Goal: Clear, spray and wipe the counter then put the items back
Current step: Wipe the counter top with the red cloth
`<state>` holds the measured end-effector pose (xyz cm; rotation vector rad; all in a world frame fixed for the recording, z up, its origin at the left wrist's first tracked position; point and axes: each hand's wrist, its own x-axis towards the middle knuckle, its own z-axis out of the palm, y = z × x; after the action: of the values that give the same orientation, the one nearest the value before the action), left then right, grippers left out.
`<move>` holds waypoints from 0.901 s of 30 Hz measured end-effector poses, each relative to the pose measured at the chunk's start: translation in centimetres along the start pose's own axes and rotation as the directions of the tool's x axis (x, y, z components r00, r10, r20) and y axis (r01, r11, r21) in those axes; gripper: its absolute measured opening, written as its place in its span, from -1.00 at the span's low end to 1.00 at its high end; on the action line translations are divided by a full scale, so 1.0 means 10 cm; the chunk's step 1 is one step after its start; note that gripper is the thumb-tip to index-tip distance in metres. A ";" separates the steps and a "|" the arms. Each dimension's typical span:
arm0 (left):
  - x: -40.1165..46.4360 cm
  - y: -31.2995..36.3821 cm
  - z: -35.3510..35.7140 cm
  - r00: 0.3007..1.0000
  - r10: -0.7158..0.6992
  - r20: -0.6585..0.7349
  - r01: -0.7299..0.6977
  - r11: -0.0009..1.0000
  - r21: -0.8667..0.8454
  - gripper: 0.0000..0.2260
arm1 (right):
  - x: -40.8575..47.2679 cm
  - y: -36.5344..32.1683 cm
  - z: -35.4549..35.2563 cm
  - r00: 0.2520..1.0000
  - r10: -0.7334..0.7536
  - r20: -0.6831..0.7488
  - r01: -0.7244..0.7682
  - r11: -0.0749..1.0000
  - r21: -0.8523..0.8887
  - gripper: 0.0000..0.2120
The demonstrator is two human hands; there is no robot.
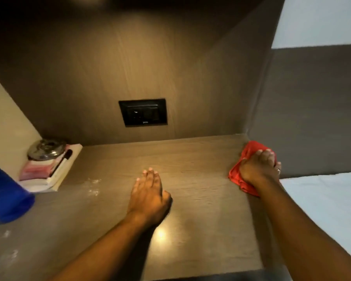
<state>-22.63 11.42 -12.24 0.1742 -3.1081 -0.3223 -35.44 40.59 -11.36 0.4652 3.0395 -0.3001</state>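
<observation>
The brown wood-grain counter (pixel 190 159) fills the middle of the view. My right hand (pixel 259 167) presses a red cloth (pixel 249 151) flat on the counter at its far right corner, against the side wall. My left hand (pixel 148 191) lies flat on the middle of the counter, fingers together and extended, holding nothing. Wet spray patches (pixel 93 186) show on the counter left of my left hand.
At the back left corner sits a stack of books and papers (pixel 49 171) with a black pen (pixel 62 162) and a shiny metal lid (pixel 46 149) on top. A blue bottle (pixel 6 195) stands at the left edge. A black wall socket (pixel 143 112) is behind; white bedding (pixel 322 195) lies right.
</observation>
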 end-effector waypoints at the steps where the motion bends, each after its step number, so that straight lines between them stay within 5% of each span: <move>1: 0.00 -0.01 0.00 1.000 0.002 0.000 -0.002 1.000 0.005 -0.33 | 0.14 -0.19 0.02 0.999 0.045 -0.004 -0.045 0.999 0.014 -0.34; 3: -0.01 -0.02 0.04 1.000 0.009 -0.008 -0.009 1.000 0.010 -0.34 | 0.34 -0.55 0.06 0.999 0.050 0.001 -0.050 0.998 0.023 -0.32; 6: 0.01 -0.06 0.10 0.999 0.029 -0.029 -0.028 0.999 0.025 -0.35 | 0.28 -1.09 0.16 0.979 -0.202 0.033 0.201 0.979 0.032 -0.32; 9: 0.02 -0.10 0.09 0.997 0.057 -0.054 -0.054 0.997 0.051 -0.35 | -0.08 -1.27 0.21 0.852 -0.518 0.075 0.520 0.854 0.001 -0.31; 11: 0.01 -0.10 0.09 0.995 0.068 -0.069 -0.064 0.996 0.065 -0.34 | -0.11 -1.06 0.19 0.797 -0.595 0.102 0.599 0.801 -0.009 -0.33; 13: 0.00 -0.11 0.08 0.995 0.081 -0.051 -0.077 0.994 0.072 -0.34 | 0.07 -0.75 0.12 0.840 -0.536 0.086 0.538 0.843 -0.002 -0.35; 16: -0.01 -0.10 0.08 0.996 0.077 -0.044 -0.074 0.994 0.075 -0.34 | 0.45 -0.27 0.01 0.966 -0.259 0.011 0.258 0.966 0.024 -0.35; 19: -0.02 -0.09 0.08 0.995 0.071 -0.063 -0.067 0.996 0.066 -0.34 | 0.78 -0.15 -0.03 0.994 -0.102 0.036 0.099 0.992 0.075 -0.33; 25: 0.00 -0.07 0.11 0.997 0.049 -0.057 -0.046 0.998 0.048 -0.35 | 0.91 -0.41 0.04 0.991 -0.094 -0.099 0.101 0.992 0.069 -0.38; 27: 0.00 -0.07 0.10 0.998 0.035 -0.055 -0.032 0.998 0.048 -0.34 | 0.72 -0.51 0.08 0.971 -0.210 -0.114 0.210 0.978 -0.011 -0.40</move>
<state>-22.57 10.93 -13.37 0.1296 -3.0608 -0.2400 -43.86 37.78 -11.84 0.1650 3.2057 -0.2936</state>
